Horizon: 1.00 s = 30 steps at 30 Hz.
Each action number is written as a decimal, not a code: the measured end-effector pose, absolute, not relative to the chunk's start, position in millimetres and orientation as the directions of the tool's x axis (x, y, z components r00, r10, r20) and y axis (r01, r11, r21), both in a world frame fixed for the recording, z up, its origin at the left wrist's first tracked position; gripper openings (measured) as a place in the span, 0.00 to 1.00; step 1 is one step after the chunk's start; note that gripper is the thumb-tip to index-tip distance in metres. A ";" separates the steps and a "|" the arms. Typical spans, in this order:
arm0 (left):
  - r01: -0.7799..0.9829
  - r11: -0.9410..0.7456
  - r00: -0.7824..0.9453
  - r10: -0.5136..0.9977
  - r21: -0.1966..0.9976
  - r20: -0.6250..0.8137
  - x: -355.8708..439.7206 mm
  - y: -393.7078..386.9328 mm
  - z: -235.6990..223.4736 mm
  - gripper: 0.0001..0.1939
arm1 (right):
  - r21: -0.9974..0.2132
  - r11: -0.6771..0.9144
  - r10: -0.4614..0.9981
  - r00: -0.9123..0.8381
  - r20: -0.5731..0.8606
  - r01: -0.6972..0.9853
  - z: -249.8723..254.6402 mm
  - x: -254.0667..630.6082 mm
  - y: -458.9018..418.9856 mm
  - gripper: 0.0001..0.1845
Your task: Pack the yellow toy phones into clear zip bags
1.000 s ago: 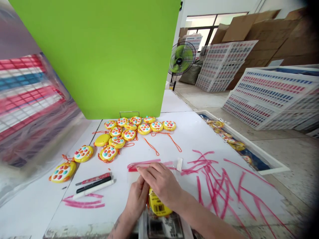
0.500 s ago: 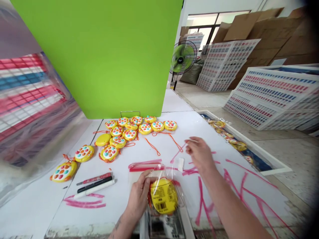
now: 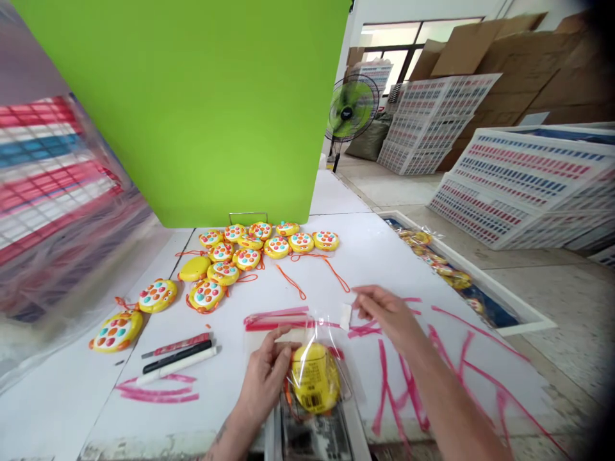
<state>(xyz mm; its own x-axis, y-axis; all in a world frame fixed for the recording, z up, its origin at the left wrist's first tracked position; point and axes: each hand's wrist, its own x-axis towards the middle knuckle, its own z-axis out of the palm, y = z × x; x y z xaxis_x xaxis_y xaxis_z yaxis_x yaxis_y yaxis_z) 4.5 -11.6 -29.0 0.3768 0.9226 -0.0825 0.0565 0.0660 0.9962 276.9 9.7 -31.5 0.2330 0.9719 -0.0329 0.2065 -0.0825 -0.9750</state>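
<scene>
A clear plastic bag (image 3: 348,374) with a pink-red strip along its top lies in front of me. Inside it sits a round yellow toy (image 3: 314,378), its printed back and barcode facing up, with an orange cord beside it. My left hand (image 3: 269,368) grips the bag's left side, thumb and fingers next to the toy. Right of the bag's top, my right hand (image 3: 384,314) hovers with bent, slightly parted fingers, nothing visible in them. Its fingertips are close to a small white tab (image 3: 346,316). Under the bag is a dark-topped device (image 3: 317,438) with a pale frame.
Several yellow toys with coloured buttons (image 3: 247,258) and orange cords (image 3: 291,282) lie farther back. Markers (image 3: 177,362) and a red cutter (image 3: 177,344) are at left. Pink strips (image 3: 384,384) litter the right. A green board (image 3: 192,115) stands behind; a white tray (image 3: 523,323) is right.
My right hand has come down toward the white tab, and the pink strip it held is gone from its fingers. My left hand stays on the bag.
</scene>
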 end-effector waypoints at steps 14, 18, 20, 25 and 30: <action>0.025 0.115 0.301 0.946 0.993 -0.118 6.1 -11.5 -27.0 0.22 | -0.952 -0.088 0.978 -0.156 -0.138 0.293 -33.3 236.8 -12.7 0.10; -0.126 0.258 0.275 0.937 0.958 -0.216 3.8 -7.0 -34.8 0.24 | -0.987 -0.068 0.991 -0.102 -0.083 0.146 -30.1 241.1 -14.8 0.12; -0.238 0.316 0.269 0.930 0.918 -0.250 3.2 -4.3 -37.4 0.24 | -0.993 -0.050 0.993 -0.101 -0.061 0.109 -32.2 243.3 -16.3 0.13; -0.307 0.325 0.249 0.935 0.895 -0.254 2.2 -1.2 -36.0 0.16 | -0.990 -0.039 0.993 -0.108 -0.055 0.138 -42.5 246.7 -19.6 0.13; -0.348 0.327 0.261 0.934 0.879 -0.244 0.8 -2.2 -32.9 0.05 | -0.989 -0.025 0.994 -0.103 -0.040 0.146 -42.4 247.4 -19.8 0.10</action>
